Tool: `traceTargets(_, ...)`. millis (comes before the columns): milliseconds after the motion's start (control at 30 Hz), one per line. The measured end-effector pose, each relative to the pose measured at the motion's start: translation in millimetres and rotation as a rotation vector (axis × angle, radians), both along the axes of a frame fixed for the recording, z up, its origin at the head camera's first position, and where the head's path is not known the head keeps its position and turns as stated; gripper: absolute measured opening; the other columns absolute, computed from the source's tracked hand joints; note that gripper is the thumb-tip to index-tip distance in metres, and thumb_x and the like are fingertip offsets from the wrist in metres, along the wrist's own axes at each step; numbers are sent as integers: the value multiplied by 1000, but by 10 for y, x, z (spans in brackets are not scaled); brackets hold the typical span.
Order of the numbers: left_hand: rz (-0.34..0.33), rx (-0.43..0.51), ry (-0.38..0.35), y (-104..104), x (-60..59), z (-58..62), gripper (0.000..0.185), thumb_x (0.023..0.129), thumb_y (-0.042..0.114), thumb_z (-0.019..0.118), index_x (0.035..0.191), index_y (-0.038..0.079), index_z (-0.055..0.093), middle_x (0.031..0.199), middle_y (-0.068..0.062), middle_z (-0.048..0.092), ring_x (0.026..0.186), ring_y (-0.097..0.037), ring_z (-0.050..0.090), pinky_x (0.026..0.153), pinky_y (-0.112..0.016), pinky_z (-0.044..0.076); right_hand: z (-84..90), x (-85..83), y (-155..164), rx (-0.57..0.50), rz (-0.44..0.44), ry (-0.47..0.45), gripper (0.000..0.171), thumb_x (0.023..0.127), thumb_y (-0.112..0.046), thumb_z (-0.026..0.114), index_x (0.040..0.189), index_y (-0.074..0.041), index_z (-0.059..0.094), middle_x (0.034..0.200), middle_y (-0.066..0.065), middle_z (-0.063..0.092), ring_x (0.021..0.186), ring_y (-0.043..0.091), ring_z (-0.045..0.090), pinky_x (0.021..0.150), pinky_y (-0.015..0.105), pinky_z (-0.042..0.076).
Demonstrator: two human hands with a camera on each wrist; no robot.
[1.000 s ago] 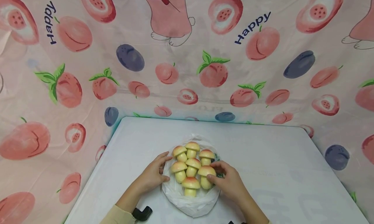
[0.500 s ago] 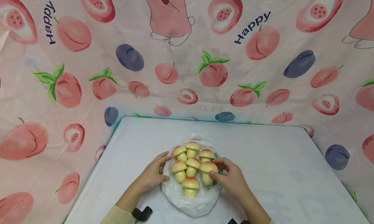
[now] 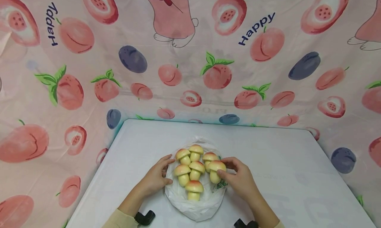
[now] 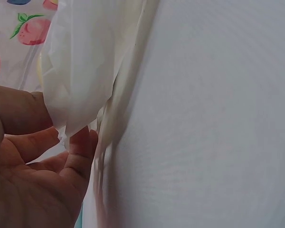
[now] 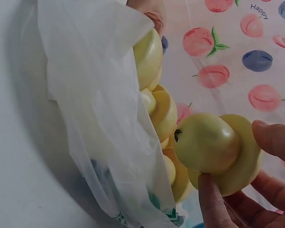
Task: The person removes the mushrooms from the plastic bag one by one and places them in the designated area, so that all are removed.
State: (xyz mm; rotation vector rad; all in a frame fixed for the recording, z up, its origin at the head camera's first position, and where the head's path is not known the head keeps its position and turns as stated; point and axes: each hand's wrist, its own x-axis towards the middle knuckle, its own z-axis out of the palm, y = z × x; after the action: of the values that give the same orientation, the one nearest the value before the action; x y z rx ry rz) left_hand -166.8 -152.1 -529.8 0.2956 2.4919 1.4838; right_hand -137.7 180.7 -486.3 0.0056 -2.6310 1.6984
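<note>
Mushroom-shaped toy (image 3: 216, 171) pinched in the right hand (image 3: 240, 179), lower centre of the head view.
Left hand (image 3: 154, 177), fingers relaxed and straight, rests on the white plastic bag's (image 3: 196, 206) left edge; five more mushrooms (image 3: 190, 168) lie on the bag, on the white table (image 3: 282, 168).

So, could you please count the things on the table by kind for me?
Mushrooms: 7, one of them in the right hand.
Plastic bag: 1, its edge touched by the left hand.
Total: 8.
</note>
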Motion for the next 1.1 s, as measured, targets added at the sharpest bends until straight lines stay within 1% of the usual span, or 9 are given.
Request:
traceTargets(200,8,-15,6,-1,-1,-2,80,81,-14,80,155,6,56,176,-10,34,151,-41,49,108,-44,54,44,-22,46,6,-2,21,39,93,-25,86,126,-11,72,129,8,75,124,27,69,94,27,58)
traceTargets(333,3,-22,16,-2,4,4,79,81,-13,80,154,5,56,176,-11,35,147,-41,53,106,-43,55,56,-54,85,18,-9,40,39,93,-24,87,126,-11,72,129,8,75,124,26,70,96,29,58)
traceTargets(467,3,-10,11,-1,1,4,79,81,-13,81,154,5,56,175,-12,35,144,-40,55,105,-44,56,77,-91,130,33,-13,61,39,93,-24,86,126,-11,72,129,8,75,124,26,70,100,39,59)
traceTargets(567,2,-8,7,-1,-3,-4,79,81,-12,82,154,5,56,176,-11,34,147,-40,53,107,-44,55,106,-115,160,48,-15,69,40,93,-26,86,127,-11,72,130,8,75,125,26,70,103,47,58)
traceTargets(800,3,-3,-4,-5,-6,3,80,82,-11,83,155,6,56,176,-11,34,150,-41,50,111,-51,53,176,-165,214,78,-16,71,43,95,-29,84,130,-9,70,131,11,74,126,30,69,109,59,51)
traceTargets(967,6,4,-7,-7,2,10,80,81,-12,83,154,6,57,176,-11,33,147,-42,52,110,-51,54,201,-204,256,96,-16,66,44,95,-31,84,130,-8,70,131,11,74,125,31,69,110,59,50)
traceTargets(1100,5,3,-4,-10,11,14,80,80,-13,83,154,5,56,176,-12,33,145,-42,54,109,-51,54,210,-240,298,106,-11,63,45,95,-32,84,131,-9,70,132,11,74,125,31,68,107,55,52)
